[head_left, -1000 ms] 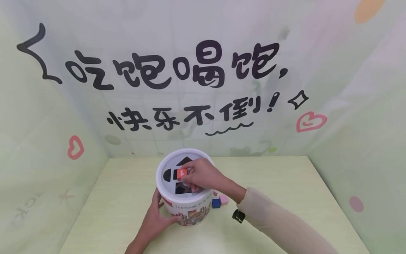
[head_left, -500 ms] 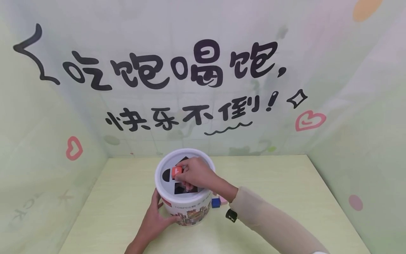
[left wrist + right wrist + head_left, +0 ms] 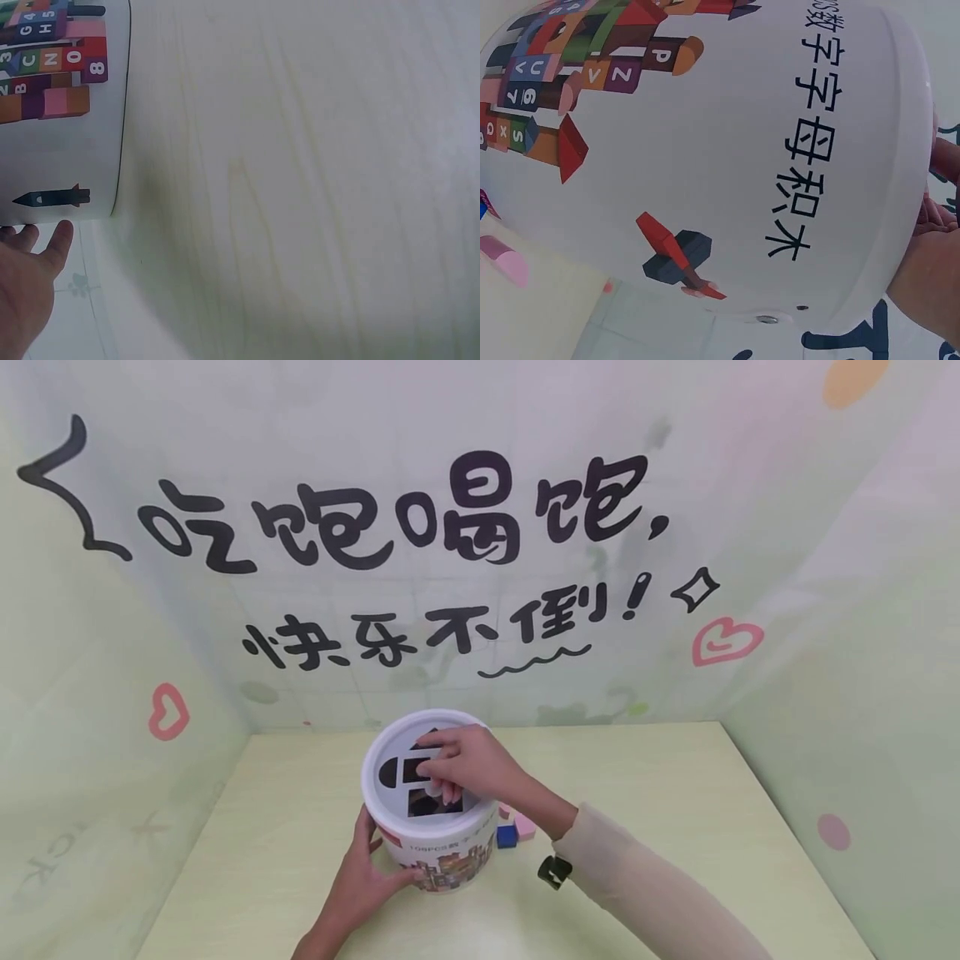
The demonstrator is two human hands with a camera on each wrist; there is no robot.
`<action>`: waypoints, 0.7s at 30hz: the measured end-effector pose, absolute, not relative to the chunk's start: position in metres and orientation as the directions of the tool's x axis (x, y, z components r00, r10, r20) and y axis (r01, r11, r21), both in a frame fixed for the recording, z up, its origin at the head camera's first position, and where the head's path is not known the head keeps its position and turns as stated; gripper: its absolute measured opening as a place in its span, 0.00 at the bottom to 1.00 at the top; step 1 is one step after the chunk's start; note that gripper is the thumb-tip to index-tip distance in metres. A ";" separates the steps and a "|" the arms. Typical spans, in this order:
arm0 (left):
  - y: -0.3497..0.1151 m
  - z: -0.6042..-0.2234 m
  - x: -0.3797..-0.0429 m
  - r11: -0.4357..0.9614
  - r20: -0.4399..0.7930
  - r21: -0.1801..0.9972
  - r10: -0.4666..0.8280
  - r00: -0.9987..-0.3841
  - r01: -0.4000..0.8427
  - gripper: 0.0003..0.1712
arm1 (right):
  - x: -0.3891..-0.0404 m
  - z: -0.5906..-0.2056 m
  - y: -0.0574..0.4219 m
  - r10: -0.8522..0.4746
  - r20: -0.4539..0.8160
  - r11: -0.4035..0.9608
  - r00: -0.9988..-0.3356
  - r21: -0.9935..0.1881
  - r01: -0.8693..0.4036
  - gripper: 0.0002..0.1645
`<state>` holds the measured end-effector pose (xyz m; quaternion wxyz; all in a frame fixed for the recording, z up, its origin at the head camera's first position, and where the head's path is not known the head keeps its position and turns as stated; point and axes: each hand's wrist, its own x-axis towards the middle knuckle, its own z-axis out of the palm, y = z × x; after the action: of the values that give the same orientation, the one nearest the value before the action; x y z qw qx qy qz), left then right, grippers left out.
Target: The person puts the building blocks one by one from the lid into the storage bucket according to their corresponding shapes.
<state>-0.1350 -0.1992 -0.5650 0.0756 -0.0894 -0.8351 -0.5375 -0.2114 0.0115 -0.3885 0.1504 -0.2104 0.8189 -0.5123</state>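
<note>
A white toy-block bucket point(image 3: 442, 860) with printed blocks on its side stands on the table. Its recessed white lid point(image 3: 390, 806) has dark shaped openings, among them a half-round, a square and a larger rectangle. My left hand point(image 3: 363, 881) holds the bucket's lower left side, thumb across the front and fingers round the far side. Over the lid is my right hand point(image 3: 476, 764), its fingers loosely bent and fingertips right at the square opening. No block shows between those fingers. In the right wrist view, the bucket wall point(image 3: 682, 165) covers much of the right hand point(image 3: 930, 262).
Close to the bucket's right side lie a blue block point(image 3: 507, 837) and a pink block point(image 3: 524, 827), with another pink piece partly hidden behind. A printed cloth backdrop point(image 3: 600, 685) rises behind the pale wooden table point(image 3: 660, 827).
The orange-red block that the right hand pinched was carried left to the square opening and is now out of sight. The left hand keeps its place on the bucket. The head view has shifted slightly.
</note>
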 end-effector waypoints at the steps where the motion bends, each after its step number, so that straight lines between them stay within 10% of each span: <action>1: -0.199 -0.565 -0.135 0.404 0.224 0.885 0.071 -0.972 0.233 0.74 | -0.211 -0.388 0.015 -0.484 -0.030 0.375 -0.874 -0.910 -0.177 0.24; 21: -0.192 -0.563 -0.136 0.352 0.242 0.902 0.067 -0.968 0.250 0.81 | -0.215 -0.400 0.067 -0.345 -0.049 0.262 -0.937 -0.964 -0.046 0.22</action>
<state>-0.1360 -0.1920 -0.5634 0.0814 -0.0968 -0.8182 -0.5608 -0.2150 0.0670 -0.3997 0.1257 -0.1246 0.7844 -0.5944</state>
